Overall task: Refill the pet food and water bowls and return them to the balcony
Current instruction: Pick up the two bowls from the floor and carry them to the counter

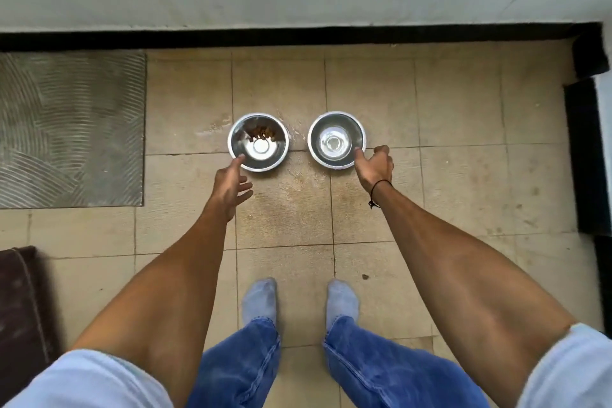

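Two steel bowls stand side by side on the tiled balcony floor. The left food bowl (258, 142) holds a small heap of brown kibble at its far side. The right water bowl (336, 140) holds clear water. My left hand (231, 187) reaches to the near-left rim of the food bowl, its forefinger touching the rim and the other fingers spread and relaxed. My right hand (376, 165) is at the near-right rim of the water bowl, thumb on the rim and fingers curled behind its outer wall.
A grey patterned mat (69, 129) lies on the floor at left. A pale wall with a black skirting strip (298, 38) runs behind the bowls. A dark doorframe (587, 156) stands at right, a dark mat (20, 308) at lower left. Wet patches mark tiles around the bowls.
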